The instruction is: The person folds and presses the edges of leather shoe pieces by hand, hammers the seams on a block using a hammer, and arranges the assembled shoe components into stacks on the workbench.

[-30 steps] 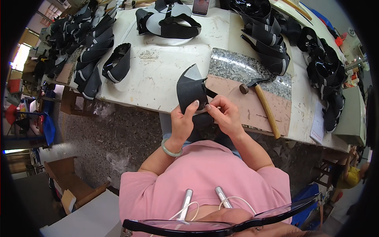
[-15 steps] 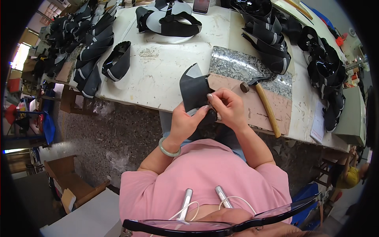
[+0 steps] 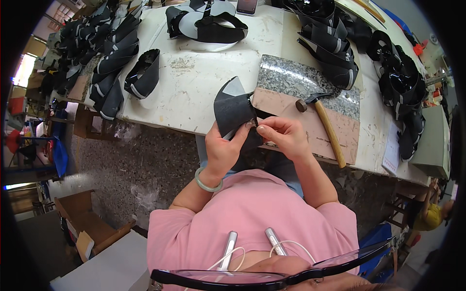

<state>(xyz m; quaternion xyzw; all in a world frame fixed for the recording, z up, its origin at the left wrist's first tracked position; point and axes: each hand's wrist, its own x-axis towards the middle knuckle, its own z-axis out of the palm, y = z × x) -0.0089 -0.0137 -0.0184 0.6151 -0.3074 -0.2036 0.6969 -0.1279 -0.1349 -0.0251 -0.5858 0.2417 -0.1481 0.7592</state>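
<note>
At the table's front edge I hold a black shoe upper point(image 3: 233, 112) with a light grey lining patch at its raised tip. My left hand point(image 3: 222, 147) is closed around its lower left side, thumb on the near edge. My right hand point(image 3: 287, 138) pinches at its right edge, thumb and forefinger together close to the left thumb tip. A narrow black strip point(image 3: 263, 114) shows just above the right fingers; its far end is hidden. The underside of the upper hangs in shadow between my hands.
A hammer point(image 3: 328, 131) with a wooden handle lies on a pinkish board point(image 3: 291, 109) beside a speckled stone slab point(image 3: 298, 77). Stacked black uppers stand at left point(image 3: 116, 63) and right point(image 3: 335, 53). A single upper point(image 3: 142, 75) and a black-and-grey bundle point(image 3: 208, 26) lie on the table.
The upper has shifted slightly left and turned a little. My right hand has moved slightly right and down along its edge, and a black strip now shows above the right fingers.
</note>
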